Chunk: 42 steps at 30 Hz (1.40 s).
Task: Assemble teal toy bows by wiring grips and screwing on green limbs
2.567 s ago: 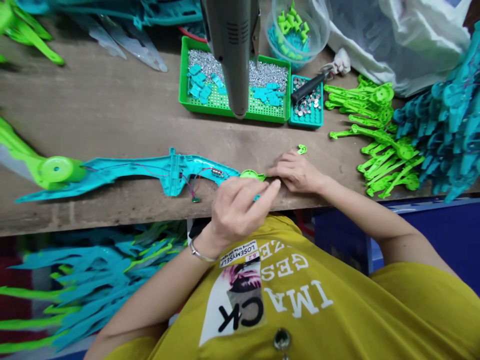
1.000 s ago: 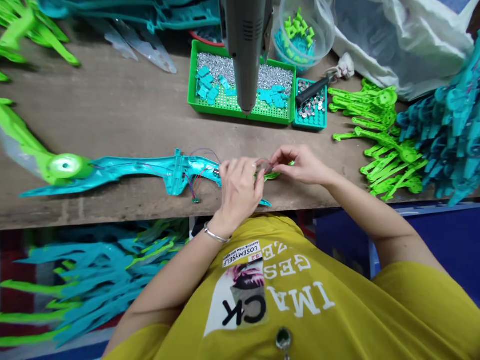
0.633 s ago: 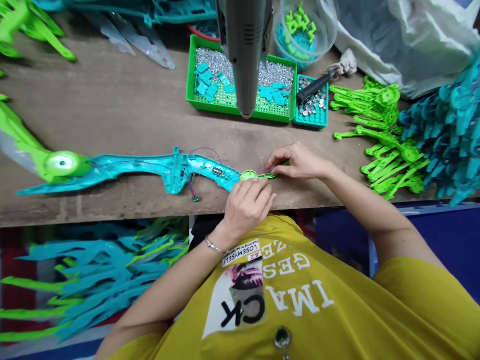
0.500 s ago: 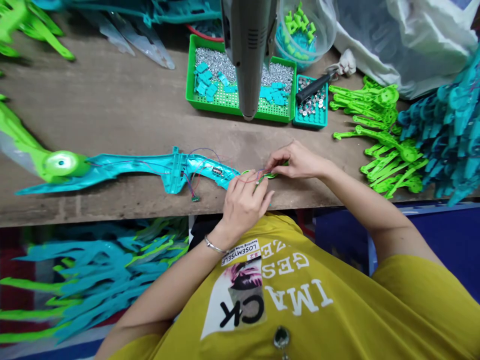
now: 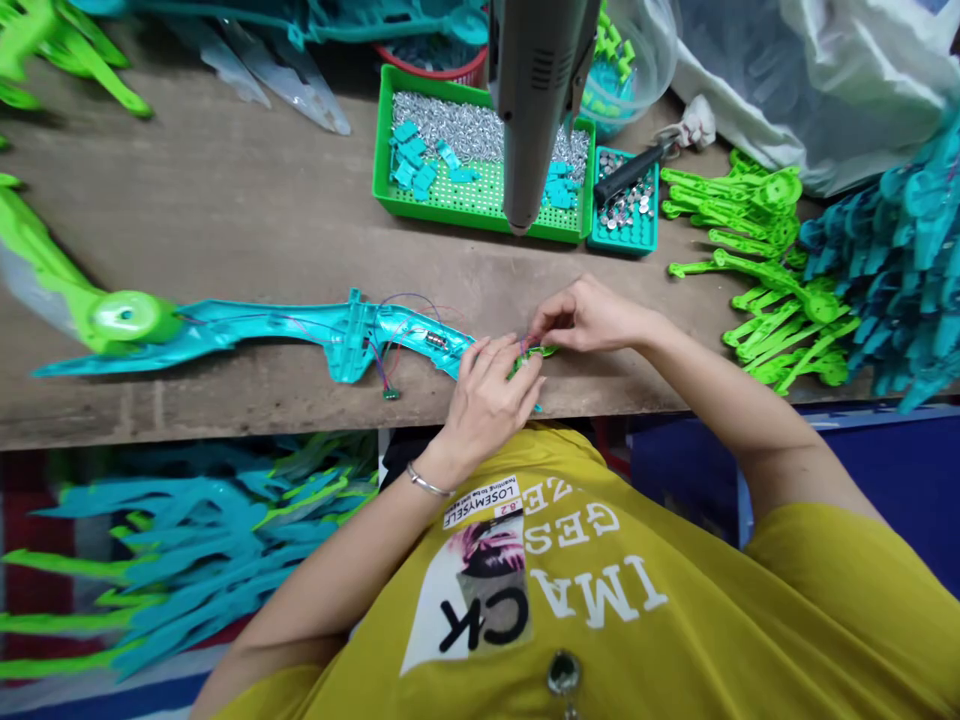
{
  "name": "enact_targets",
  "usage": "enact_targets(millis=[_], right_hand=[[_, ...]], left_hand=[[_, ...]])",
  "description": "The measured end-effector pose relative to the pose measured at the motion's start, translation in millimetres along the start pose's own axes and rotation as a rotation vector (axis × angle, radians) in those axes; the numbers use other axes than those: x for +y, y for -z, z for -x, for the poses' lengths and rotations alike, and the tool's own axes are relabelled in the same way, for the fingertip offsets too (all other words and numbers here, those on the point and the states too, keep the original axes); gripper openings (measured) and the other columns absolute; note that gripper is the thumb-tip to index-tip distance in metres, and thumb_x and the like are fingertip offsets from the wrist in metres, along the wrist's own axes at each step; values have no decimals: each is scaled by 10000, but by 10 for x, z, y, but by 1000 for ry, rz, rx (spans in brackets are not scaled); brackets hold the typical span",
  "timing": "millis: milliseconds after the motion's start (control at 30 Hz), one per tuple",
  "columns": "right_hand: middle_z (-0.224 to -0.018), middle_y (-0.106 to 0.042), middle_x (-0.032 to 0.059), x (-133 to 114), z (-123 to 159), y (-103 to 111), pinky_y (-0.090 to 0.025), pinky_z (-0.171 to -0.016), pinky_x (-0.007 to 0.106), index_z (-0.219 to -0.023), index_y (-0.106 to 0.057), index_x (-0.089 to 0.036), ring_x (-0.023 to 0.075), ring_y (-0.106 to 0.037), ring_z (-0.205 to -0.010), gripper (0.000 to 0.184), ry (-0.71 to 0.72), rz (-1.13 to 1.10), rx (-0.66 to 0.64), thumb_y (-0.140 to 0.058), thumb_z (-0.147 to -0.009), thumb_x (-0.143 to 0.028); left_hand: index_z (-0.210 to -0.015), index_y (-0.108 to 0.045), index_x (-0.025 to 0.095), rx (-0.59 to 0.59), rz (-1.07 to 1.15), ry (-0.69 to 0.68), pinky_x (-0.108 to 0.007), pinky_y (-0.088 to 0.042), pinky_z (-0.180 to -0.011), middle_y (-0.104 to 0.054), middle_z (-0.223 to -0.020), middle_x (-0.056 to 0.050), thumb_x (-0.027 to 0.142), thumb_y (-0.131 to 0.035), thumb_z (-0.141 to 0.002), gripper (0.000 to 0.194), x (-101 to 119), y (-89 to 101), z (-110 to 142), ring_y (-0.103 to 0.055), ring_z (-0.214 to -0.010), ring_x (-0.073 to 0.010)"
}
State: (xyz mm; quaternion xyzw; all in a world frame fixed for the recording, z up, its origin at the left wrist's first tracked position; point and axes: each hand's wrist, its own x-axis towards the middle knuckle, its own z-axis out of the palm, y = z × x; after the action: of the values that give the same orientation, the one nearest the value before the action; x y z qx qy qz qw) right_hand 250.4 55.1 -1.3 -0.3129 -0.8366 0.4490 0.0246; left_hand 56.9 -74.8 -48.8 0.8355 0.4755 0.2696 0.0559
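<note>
A long teal plastic toy shell (image 5: 300,335) lies along the wooden bench (image 5: 225,220), with thin red and purple wires (image 5: 397,335) running inside it and a green disc (image 5: 131,315) at its left end. My left hand (image 5: 491,400) is closed at the shell's right end, fingertips pressing a small green piece (image 5: 536,353). My right hand (image 5: 589,315) pinches the same green piece and its wire from the right. The piece is mostly hidden by my fingers.
A grey hanging power tool (image 5: 536,100) dangles over a green tray (image 5: 420,200) of screws and teal clips. A small teal tray (image 5: 626,210) of metal discs, a clear tub (image 5: 637,60), green arms (image 5: 765,270) and teal parts (image 5: 892,260) lie right.
Both hands stayed at the shell's right end, working the green piece and wires. The left hand dropped back, then reached forward again. The hanging tool swung right in view.
</note>
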Motion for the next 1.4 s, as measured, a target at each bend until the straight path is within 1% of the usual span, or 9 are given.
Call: enact_targets(millis=[100,200,367,533,800,1000,1167,1300,1400], right_hand=[[-820,-794,19,13,-4,16,-469,-710,237,-916,-778,-151,124,-687,-706,172,6,-47,-24,-642,-809,-148],[-772,-775,3,-34,-10,45,-444,-709,238,-903,-781,-162,116,-663,-683,182,12,51,-60,-633,-804,-125],[-777,-777,19,-176,-50,92,-410,-710,257,-920,-790,-163,129,-645,-693,213,4,238,-131,-632,-798,-88],[-775,-780,19,-215,-67,57,-417,-693,266,-898,-789,-176,141,-649,-695,219,-18,278,-154,-634,-789,-67],[-733,-760,8,-158,-17,-6,-450,-689,256,-854,-769,-170,137,-670,-685,187,-76,178,-57,-651,-761,-59],[-747,-744,22,-25,-14,-7,-476,-651,226,-849,-713,-128,122,-661,-670,153,-109,3,-18,-641,-730,-64],[-885,-784,65,68,51,-27,-531,-683,230,-960,-723,-111,130,-694,-726,233,-93,-196,-15,-628,-747,-109],[-989,-811,60,24,72,-78,-530,-744,251,-1022,-774,-144,152,-725,-817,260,-23,-154,6,-662,-789,-171],[-921,-816,48,12,70,-122,-519,-777,269,-937,-792,-154,161,-734,-821,177,-47,-107,40,-669,-812,-183]], left_hand=[[-1086,-722,187,-30,29,6,-480,-443,-1097,-726,-1235,-130,237,-570,-995,184,-22,0,1,-630,-1245,-273],[-1012,-726,182,-16,32,-13,-483,-449,-1076,-734,-1202,-134,244,-575,-994,164,-52,-3,7,-637,-1232,-280],[-1036,-711,175,-27,88,-16,-470,-471,-1033,-734,-1163,-138,211,-569,-984,155,-103,8,-1,-640,-1181,-272],[-1049,-710,190,-59,92,-49,-469,-473,-1009,-724,-1143,-130,188,-547,-978,178,-133,32,-8,-621,-1144,-274],[-1345,-670,271,-186,91,-54,-544,-483,-1052,-672,-1206,-143,202,-506,-992,396,-142,47,-18,-584,-1175,-303],[-1324,-672,185,-186,47,-82,-541,-485,-1110,-668,-1179,-137,222,-501,-1016,354,-112,44,-44,-588,-1146,-284],[-1313,-682,171,-173,84,-90,-543,-506,-1085,-668,-1182,-153,204,-519,-1007,349,-119,58,-55,-592,-1137,-293],[-1263,-704,201,-198,120,-70,-552,-506,-1087,-668,-1186,-152,214,-519,-1009,315,-155,68,-55,-596,-1157,-293],[-1227,-712,211,-177,173,-83,-546,-499,-1107,-669,-1208,-147,214,-533,-1006,284,-190,69,-47,-604,-1190,-282]])
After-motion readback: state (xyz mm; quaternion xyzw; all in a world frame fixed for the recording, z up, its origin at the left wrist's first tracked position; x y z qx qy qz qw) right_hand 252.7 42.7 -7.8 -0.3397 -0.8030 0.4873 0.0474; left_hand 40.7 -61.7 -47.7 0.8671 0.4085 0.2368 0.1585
